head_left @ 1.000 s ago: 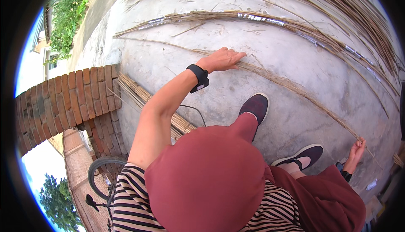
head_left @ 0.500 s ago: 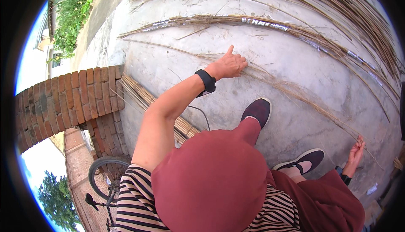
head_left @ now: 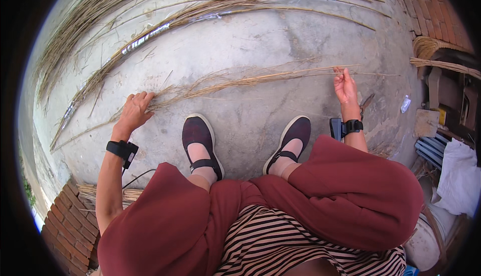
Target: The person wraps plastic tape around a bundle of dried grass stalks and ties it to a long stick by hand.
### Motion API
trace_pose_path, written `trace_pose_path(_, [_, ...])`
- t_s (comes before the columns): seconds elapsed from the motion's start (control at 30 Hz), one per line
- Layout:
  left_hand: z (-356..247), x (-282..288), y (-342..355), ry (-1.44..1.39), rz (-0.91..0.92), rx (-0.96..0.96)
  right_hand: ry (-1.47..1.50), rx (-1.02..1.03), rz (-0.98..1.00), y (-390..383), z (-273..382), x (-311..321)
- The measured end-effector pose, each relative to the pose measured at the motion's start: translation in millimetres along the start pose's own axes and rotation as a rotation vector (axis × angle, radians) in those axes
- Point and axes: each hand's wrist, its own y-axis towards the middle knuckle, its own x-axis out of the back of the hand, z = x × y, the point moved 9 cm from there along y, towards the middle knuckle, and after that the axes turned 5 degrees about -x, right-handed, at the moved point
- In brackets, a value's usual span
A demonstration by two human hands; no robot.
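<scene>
A long, loose bundle of thin dry stalks lies crosswise on the pale concrete above my two shoes. My left hand rests on its left part, fingers bent over the stalks. Near the right end, my right hand is palm up, pinching a few stalks between thumb and fingers. A metal cutting tool lies beside my right wrist. Farther off lie longer bundles bound in places with silvery wrapping. Both wrists wear black straps with small devices.
More loose stalks lie at the upper left. Brick edging and split canes are at lower left. At right are brickwork, a cane bundle, blue slatted plastic, a white sack and a small white scrap.
The head view has swung round, so the stalks now run more level and the right-side clutter shows. My left index finger, raised half a second ago, is now bent over the stalks.
</scene>
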Motion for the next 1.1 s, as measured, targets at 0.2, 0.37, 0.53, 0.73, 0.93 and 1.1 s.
trace_pose_path(0.2, [-15.5,2.7,5.2,-0.054,0.052,-0.011,-0.048,0.007,-0.066,-7.7,-1.9,-0.4])
trace_pose_path(0.37, [-18.0,1.6,3.6,-0.077,0.115,-0.054,-0.032,0.037,-0.016,-16.3,-0.5,-18.7])
trace_pose_path(0.53, [-24.9,1.8,11.2,-0.125,0.17,-0.079,-0.017,0.084,0.041,-22.0,5.5,-27.1])
trace_pose_path(0.73, [-23.1,1.9,11.1,-0.091,0.12,-0.081,-0.015,0.099,0.099,-27.9,10.3,-42.8])
trace_pose_path(0.93, [-26.4,5.6,10.0,-0.083,0.04,-0.103,0.098,0.111,0.156,-35.1,13.0,-56.4])
trace_pose_path(1.1, [-20.6,5.8,11.1,-0.136,0.024,-0.054,0.131,0.091,0.206,-29.2,12.0,-49.6])
